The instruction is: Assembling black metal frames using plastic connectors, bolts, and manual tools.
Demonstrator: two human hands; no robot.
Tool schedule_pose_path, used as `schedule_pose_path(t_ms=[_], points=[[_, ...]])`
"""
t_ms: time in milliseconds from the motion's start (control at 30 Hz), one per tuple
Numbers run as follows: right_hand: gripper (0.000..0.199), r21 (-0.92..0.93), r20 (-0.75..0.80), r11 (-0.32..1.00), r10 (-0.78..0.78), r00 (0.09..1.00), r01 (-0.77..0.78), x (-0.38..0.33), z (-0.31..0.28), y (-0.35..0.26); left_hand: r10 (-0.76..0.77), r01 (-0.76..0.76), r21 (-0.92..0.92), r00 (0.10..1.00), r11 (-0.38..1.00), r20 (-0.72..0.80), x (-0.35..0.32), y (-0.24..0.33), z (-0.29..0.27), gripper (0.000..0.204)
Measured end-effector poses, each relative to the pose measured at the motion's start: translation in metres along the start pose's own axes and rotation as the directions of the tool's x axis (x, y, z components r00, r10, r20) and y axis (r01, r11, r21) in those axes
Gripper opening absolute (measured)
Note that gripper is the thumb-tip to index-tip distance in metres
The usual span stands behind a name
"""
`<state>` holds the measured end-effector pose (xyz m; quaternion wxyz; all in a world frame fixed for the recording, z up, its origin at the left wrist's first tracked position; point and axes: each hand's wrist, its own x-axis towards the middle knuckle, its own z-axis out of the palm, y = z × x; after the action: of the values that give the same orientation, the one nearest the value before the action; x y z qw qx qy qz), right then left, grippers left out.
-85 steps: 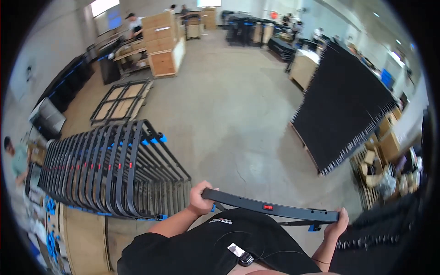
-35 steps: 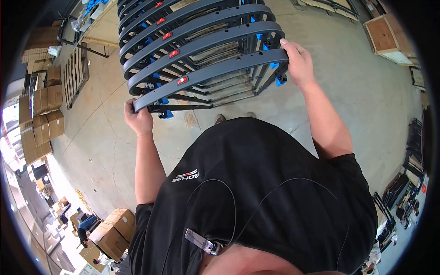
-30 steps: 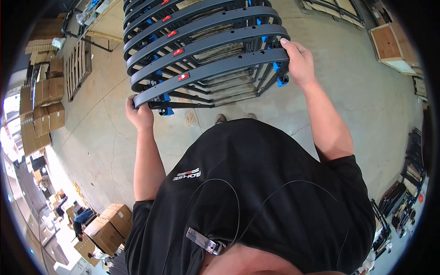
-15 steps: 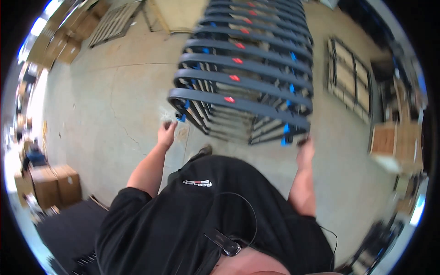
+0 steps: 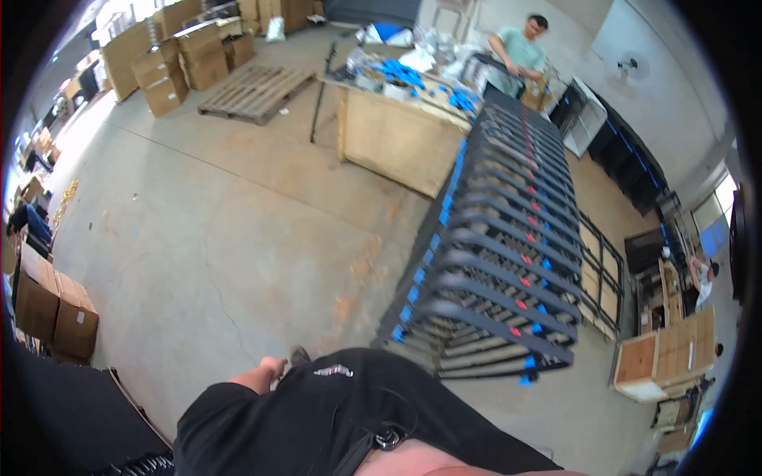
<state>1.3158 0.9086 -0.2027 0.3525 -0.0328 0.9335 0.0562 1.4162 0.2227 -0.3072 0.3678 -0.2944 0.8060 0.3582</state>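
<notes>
A long row of dark curved metal frames [image 5: 500, 226] stands to my right and ahead, reaching to the far table. The frames are nested one behind another, with small red labels on their bars and blue pieces at their sides. My left hand [image 5: 273, 366] hangs low beside my body, its fingers curled in and nothing seen in them. It is apart from the frames, over bare concrete. My right hand is out of view.
A wooden-sided table [image 5: 397, 139] holds blue parts and plastic bags. A person [image 5: 520, 55] stands behind it, hands on a dark item. A pallet [image 5: 255, 93] lies ahead left near stacked cartons [image 5: 202, 57]. At right are a wooden crate [image 5: 667, 353] and flat black frames [image 5: 603, 274].
My view has swung up and left, so the frame row now sits farther right. My left hand has dropped closer to my body; my right hand, earlier at the nearest frame's right end, has left view.
</notes>
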Motion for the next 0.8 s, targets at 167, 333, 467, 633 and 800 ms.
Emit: schedule_pose_path(t_ms=[167, 333, 467, 633, 800], points=[[0.027, -0.09, 0.05, 0.993, -0.075, 0.996, 0.079, 0.04, -0.017, -0.113, -0.164, 0.14, -0.181, 0.978, 0.974, -0.126, 0.061, 0.007, -0.162, 0.048], [0.027, -0.138, 0.102, 0.979, -0.135, 0.986, 0.148, 0.093, -0.04, -0.226, -0.063, -0.034, -0.275, 0.94, 0.961, -0.334, 0.063, 0.027, -0.293, 0.043], [0.028, -0.178, 0.124, 0.959, -0.199, 0.972, 0.219, 0.153, -0.088, -0.29, -0.217, 0.124, -0.291, 0.924, 0.949, -0.315, 0.108, -0.015, -0.337, 0.041], [0.028, -0.166, 0.172, 0.938, -0.277, 0.945, 0.305, 0.252, -0.145, -0.372, 0.699, -0.933, -0.041, 0.296, 0.357, -0.651, 0.059, -0.172, -0.403, 0.04], [0.029, -0.27, 0.202, 0.871, -0.366, 0.908, 0.411, 0.39, -0.237, -0.4, 0.358, -0.553, -0.195, 0.729, 0.81, -0.583, 0.12, -0.098, -0.448, 0.041]])
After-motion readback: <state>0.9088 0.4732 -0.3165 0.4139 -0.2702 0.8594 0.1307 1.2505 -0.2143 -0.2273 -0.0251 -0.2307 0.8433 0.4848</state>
